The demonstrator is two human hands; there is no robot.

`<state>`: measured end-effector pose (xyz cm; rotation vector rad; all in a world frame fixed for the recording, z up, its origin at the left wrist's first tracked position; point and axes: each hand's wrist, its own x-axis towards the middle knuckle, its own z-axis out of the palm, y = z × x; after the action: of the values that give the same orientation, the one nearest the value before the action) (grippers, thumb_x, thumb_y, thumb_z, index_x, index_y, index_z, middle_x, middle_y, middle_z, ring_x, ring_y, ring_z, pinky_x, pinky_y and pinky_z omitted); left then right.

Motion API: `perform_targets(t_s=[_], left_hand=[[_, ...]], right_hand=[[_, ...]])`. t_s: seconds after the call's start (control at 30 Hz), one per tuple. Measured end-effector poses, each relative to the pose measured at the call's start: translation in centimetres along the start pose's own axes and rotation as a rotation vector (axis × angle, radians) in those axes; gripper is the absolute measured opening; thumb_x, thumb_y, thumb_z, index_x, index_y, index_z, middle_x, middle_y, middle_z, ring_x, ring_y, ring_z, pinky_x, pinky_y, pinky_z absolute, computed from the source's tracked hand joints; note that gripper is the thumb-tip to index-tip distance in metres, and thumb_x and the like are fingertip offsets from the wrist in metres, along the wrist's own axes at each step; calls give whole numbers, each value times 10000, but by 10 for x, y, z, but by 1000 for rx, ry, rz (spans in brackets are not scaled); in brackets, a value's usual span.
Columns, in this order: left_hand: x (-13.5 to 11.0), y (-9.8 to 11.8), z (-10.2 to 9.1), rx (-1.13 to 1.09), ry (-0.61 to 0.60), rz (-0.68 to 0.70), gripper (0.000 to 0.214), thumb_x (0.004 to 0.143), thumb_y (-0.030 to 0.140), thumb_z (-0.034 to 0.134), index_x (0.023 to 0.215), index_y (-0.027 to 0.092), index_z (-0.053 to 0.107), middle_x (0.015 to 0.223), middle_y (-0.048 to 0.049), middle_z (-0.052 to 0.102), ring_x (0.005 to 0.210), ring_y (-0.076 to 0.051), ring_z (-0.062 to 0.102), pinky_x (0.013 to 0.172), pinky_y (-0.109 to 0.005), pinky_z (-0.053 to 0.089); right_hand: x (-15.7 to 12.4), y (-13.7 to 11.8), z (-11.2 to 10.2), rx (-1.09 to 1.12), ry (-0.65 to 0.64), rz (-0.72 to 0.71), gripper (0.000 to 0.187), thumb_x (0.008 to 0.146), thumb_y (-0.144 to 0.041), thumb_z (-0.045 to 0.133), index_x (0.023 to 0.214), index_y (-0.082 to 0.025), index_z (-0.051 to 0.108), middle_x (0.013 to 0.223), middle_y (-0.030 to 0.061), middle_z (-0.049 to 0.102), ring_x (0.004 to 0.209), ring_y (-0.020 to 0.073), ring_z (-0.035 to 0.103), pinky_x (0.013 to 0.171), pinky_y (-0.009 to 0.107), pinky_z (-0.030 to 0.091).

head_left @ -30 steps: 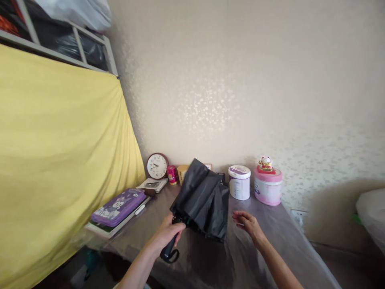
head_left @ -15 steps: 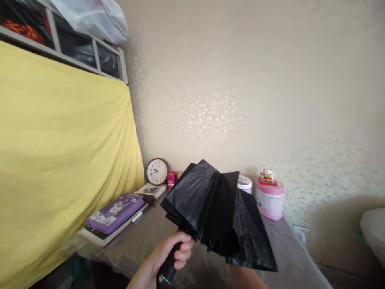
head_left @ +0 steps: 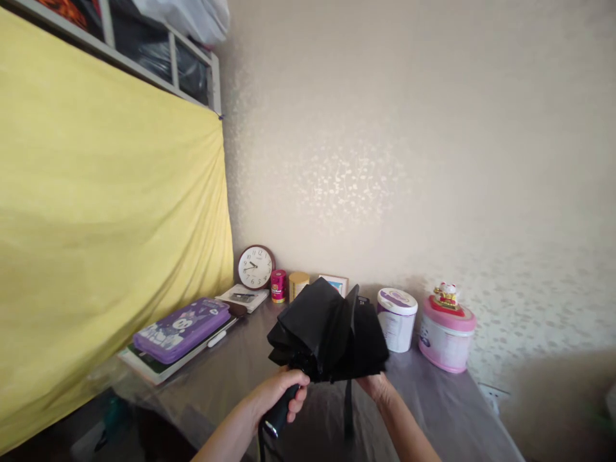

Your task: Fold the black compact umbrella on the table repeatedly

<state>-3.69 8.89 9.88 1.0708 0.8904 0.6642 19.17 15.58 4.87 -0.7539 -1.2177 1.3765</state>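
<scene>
a yellow cloth sheet (head_left: 106, 212) hangs left of a folded black nylon umbrella (head_left: 325, 333), held above a grey plastic-covered table (head_left: 202, 391). the left hand (head_left: 276, 398) clamps round the umbrella's black handle (head_left: 278, 417); the right hand (head_left: 380, 388) stays apart, its fingers hidden behind the canopy. behind the umbrella stand a white-lidded round tub (head_left: 397, 319), a pink round tin (head_left: 446, 337) and a round wall clock (head_left: 255, 267).

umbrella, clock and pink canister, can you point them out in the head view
folded black umbrella (head_left: 323, 333), head view, on the black canopy fabric
round clock (head_left: 255, 267), head view, on its white face
pink-lidded canister (head_left: 445, 344), head view, on its side
</scene>
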Motion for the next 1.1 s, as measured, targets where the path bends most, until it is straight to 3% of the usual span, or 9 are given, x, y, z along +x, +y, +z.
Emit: perform_targets(t_s=[0.1, 0.2, 0.43, 0.5, 0.6, 0.7, 0.87, 1.0, 1.1], left_hand=[[14, -9, -2, 73, 94, -10, 265, 627, 398, 605, 582, 213, 419, 424, 82, 441, 320, -61, 338, 345, -198, 308], [25, -17, -1, 152, 172, -8, 228, 622, 332, 623, 606, 215, 428, 408, 68, 469, 320, -89, 400, 339, -209, 343], [41, -47, 4, 291, 285, -78, 142, 666, 212, 590, 749, 195, 476, 367, 72, 439, 302, -120, 435, 350, -228, 375], [42, -54, 5, 332, 314, -97, 280, 676, 183, 573, 937, 173, 475, 390, 79, 453, 309, -138, 462, 358, -236, 387], [41, -61, 7, 400, 355, -90, 574, 692, 163, 549, 1218, 167, 320, 485, 92, 480, 299, -134, 471, 372, -242, 391], [38, -64, 11, 468, 373, -82, 710, 694, 170, 548, 1317, 148, 207, 543, 96, 474, 276, -111, 436, 376, -237, 372], [29, -69, 17, 635, 269, -80, 738, 670, 207, 567, 1339, 90, 279, 602, 16, 548, 396, -141, 503, 447, -255, 392], [25, -76, 25, 785, 221, -11, 736, 677, 231, 554, 1362, 102, 320, 916, -133, 630, 693, -222, 613, 604, -293, 438], [27, -82, 31, 843, 199, 27, 786, 702, 243, 537, 1413, 112, 228, 989, -152, 637, 845, -265, 615, 715, -322, 442]], right_hand=[[0, 2, 0, -88, -19, 112, 316, 802, -432, 592, 625, -175, 543, 488, -54, 483, 432, 77, 424, 449, 215, 383], [-7, -2, -6, -171, -34, 214, 336, 651, -400, 656, 503, -200, 429, 386, -81, 370, 379, 53, 302, 397, 197, 268], [-30, -13, -30, -362, -124, 494, 232, 617, -331, 604, 535, -195, 435, 421, -87, 388, 340, 22, 212, 354, 178, 125], [-38, -15, -40, -410, -135, 548, 211, 640, -352, 601, 587, -195, 470, 425, -92, 401, 329, 22, 214, 344, 175, 118], [-55, -19, -59, -482, -137, 568, 252, 690, -429, 593, 669, -192, 510, 448, -96, 405, 333, 22, 229, 341, 170, 139], [-73, -21, -81, -562, -90, 565, 354, 708, -538, 579, 752, -188, 558, 465, -97, 402, 345, 25, 268, 350, 167, 176], [-92, -10, -113, -710, 79, 617, 482, 566, -660, 589, 721, -205, 559, 422, -84, 419, 294, 39, 308, 333, 179, 175], [-103, -9, -120, -891, 220, 545, 456, 549, -661, 552, 689, -228, 581, 433, -32, 486, 337, 112, 435, 348, 229, 315], [-109, -24, -96, -1141, 389, 184, 327, 669, -567, 534, 753, -265, 631, 679, 54, 654, 625, 216, 625, 551, 303, 490]])
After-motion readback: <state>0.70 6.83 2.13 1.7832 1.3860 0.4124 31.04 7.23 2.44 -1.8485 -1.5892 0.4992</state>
